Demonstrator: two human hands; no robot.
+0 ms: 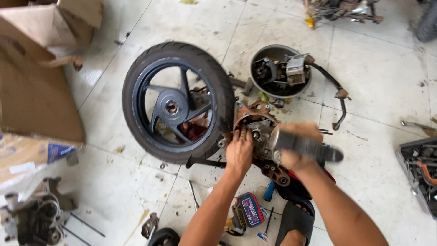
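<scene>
The left hand lies fingers-down on the rusty engine casing, its grip spread flat as if to steady it, while the right hand has its grip wrapped around a dark cylindrical tool lying across the casing's right side. The casing sits on the floor against a black-rimmed wheel. White tiled floor around carries a metal bowl of parts, cardboard boxes and a tool tray.

Both bare forearms reaching up from bottom centre; left hand fingers curled, pressing down; right hand blurred, closed in a grip.
</scene>
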